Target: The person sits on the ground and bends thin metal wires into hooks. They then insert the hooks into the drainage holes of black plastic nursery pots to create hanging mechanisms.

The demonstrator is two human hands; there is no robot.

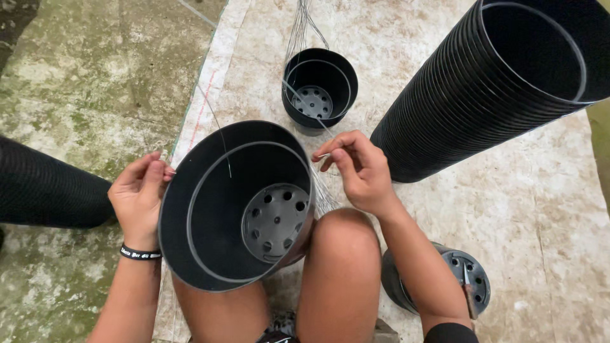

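Observation:
A black plastic pot (216, 209) with a perforated bottom lies tilted on my lap, its mouth facing me. My left hand (138, 194) pinches a thin metal wire (219, 136) at the pot's left rim; the wire curves over the rim and into the pot. My right hand (359, 168) pinches another thin wire end (305, 105) just right of the pot, above my knee. A second black pot (319, 89) with wire hangers attached stands upright beyond.
A long stack of nested black pots (483, 82) lies at the upper right. Another black stack (44, 187) lies at the left. An upturned pot (467, 279) sits by my right forearm. A dirty white sheet (540, 209) covers the mossy concrete floor (82, 82).

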